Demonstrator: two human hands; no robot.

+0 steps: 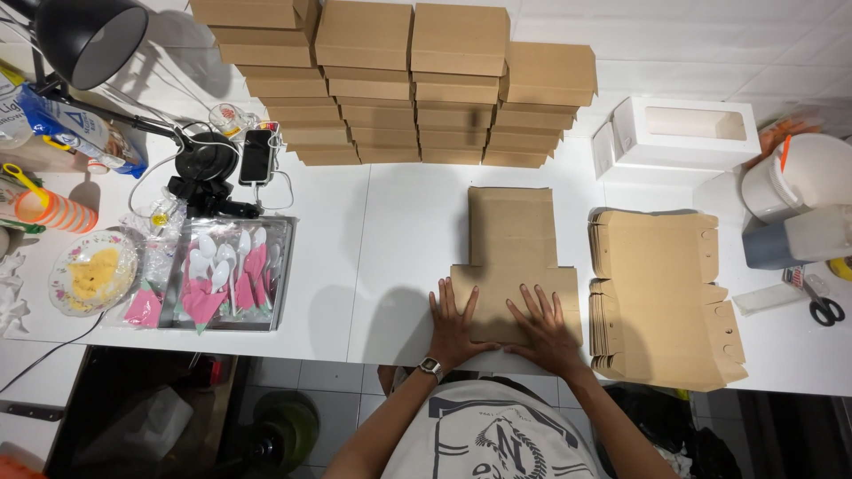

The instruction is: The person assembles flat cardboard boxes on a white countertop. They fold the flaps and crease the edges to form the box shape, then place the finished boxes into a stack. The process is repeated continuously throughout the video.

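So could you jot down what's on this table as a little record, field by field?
Left hand: left hand, palm down, fingers spread, on the flat brown cardboard box blank
Right hand: right hand, flat on the same blank
Surface: white table
Right of the blank: stack of unfolded brown cardboard blanks
Behind: rows of stacked folded brown cardboard boxes
Far right: white windowed carton, black-handled scissors
Left: metal tray of white plastic spoons and pink napkins, black desk lamp
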